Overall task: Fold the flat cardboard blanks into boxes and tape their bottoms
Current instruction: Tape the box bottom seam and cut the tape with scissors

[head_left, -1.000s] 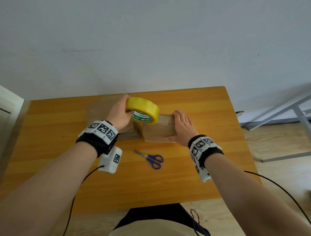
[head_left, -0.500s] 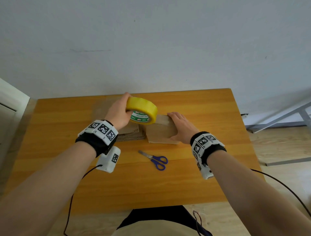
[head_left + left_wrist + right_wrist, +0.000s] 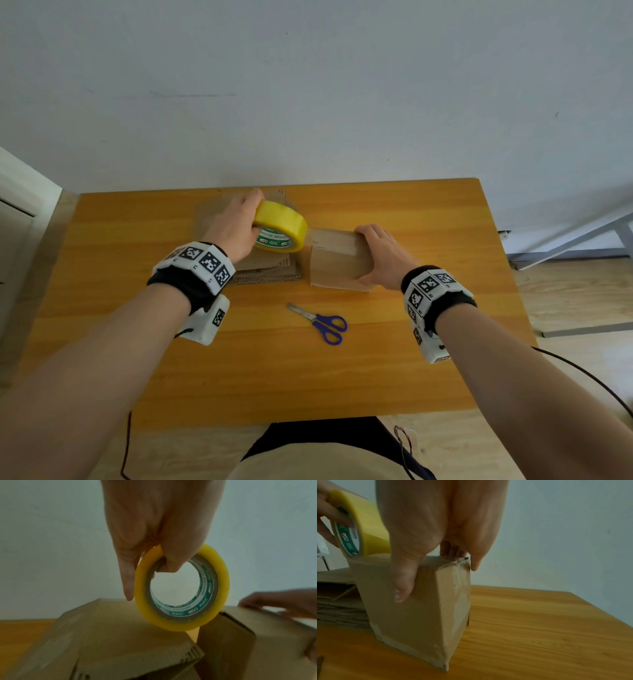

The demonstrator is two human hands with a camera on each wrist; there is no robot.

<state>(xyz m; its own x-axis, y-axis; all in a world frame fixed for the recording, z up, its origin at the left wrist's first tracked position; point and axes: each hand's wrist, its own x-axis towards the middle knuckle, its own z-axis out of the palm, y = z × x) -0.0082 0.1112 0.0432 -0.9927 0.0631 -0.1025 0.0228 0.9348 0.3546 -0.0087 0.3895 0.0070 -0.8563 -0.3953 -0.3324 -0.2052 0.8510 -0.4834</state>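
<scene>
A folded brown cardboard box (image 3: 337, 262) (image 3: 412, 608) stands on the wooden table (image 3: 428, 222). My right hand (image 3: 378, 253) (image 3: 436, 534) grips its right end, thumb on the near side and fingers over the top. My left hand (image 3: 236, 228) (image 3: 154, 534) holds a yellow tape roll (image 3: 281, 226) (image 3: 181, 588) (image 3: 358, 524) by its rim, just left of the box and above a stack of flat cardboard blanks (image 3: 267, 270) (image 3: 102, 642). A strip of clear tape runs from the roll onto the box top.
Blue-handled scissors (image 3: 323, 323) lie on the table in front of the box. The table's far edge meets a white wall. A metal frame (image 3: 582, 240) stands on the floor to the right. Cables hang from both wrists.
The left hand has drawn the tape roll a little further left, away from the box. The right hand has slid from the box top to its right end.
</scene>
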